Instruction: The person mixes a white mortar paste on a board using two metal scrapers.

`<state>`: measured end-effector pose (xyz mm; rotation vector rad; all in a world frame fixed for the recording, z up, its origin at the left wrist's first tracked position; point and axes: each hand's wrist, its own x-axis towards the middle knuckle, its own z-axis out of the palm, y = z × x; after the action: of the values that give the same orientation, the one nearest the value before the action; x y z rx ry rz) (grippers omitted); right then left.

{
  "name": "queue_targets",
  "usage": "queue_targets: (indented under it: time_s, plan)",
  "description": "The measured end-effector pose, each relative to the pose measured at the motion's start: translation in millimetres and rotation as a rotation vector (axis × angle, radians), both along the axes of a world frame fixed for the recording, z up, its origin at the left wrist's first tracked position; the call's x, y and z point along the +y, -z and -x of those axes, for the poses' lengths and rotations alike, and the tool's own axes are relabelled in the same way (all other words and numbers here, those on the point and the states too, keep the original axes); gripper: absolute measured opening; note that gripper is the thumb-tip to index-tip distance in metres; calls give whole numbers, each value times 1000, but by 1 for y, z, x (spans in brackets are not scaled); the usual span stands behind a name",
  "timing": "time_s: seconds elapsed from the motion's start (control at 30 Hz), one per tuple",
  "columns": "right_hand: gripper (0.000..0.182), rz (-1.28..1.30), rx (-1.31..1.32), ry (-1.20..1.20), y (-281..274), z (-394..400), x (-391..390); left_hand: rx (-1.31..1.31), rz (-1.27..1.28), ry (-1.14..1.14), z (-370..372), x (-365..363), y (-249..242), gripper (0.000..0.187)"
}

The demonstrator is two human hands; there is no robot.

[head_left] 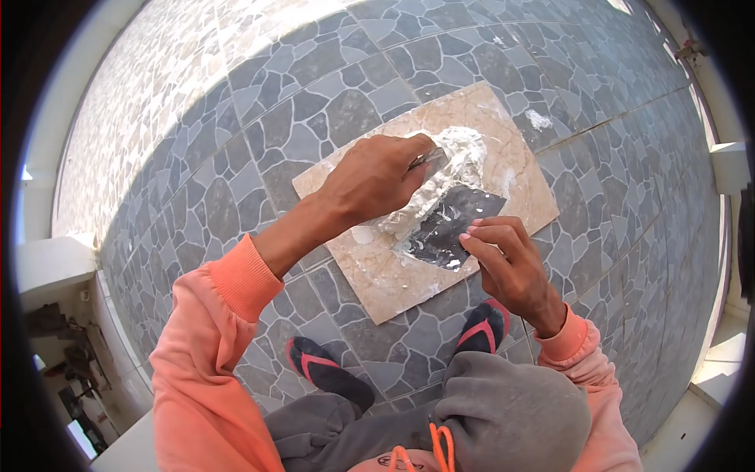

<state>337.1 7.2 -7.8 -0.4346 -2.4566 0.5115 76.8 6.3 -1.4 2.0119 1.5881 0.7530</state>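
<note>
On a beige marbled tile (515, 149) lies a mound of wet white paste (464, 153). My left hand (377, 177) is closed on a grey metal scraper (429, 164), its blade against the paste and its grip hidden by my fingers. My right hand (507, 256) pinches the near right edge of a dark, flat, rectangular plate (460, 223) between thumb and fingers. White smears and lumps cover the plate, which overlaps the near side of the mound in this view.
The tile lies on a floor of grey stone-pattern paving (299, 102). My feet in dark socks and pink-strapped flip-flops (322, 366) stand close to its near edge. A white splash (539, 119) marks the floor to the right. Low white walls (51, 263) flank both sides.
</note>
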Motion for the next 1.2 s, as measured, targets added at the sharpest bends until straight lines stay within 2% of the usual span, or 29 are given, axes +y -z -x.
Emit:
queue_targets:
  time_s: [0.2,0.3,0.5,0.67,0.77,1.0,1.1,1.2]
  plan:
    - [46,32,15,21,9,-6,5,-14,39,-20,7,-2,-11,24]
    - [46,70,24,13,8,-5,5,-39,-63,101,4,-5,-10,25]
    - [44,99,88,-32,-4,5,4,-45,-57,275,-13,-5,-9,24]
    - [42,139,91,-87,-11,10,-7,60,57,278,-14,-8,8,21]
    - [40,161,58,-103,-13,5,-9,52,32,195,-4,-8,6,20]
    - [35,168,8,147,-22,-32,5,264,-83,254,32,-22,-1,13]
    - [33,155,-22,288,-31,-44,12,311,-177,307,41,-31,0,16]
    - [28,157,-15,325,-34,-45,16,374,-219,374,43,-37,-5,18]
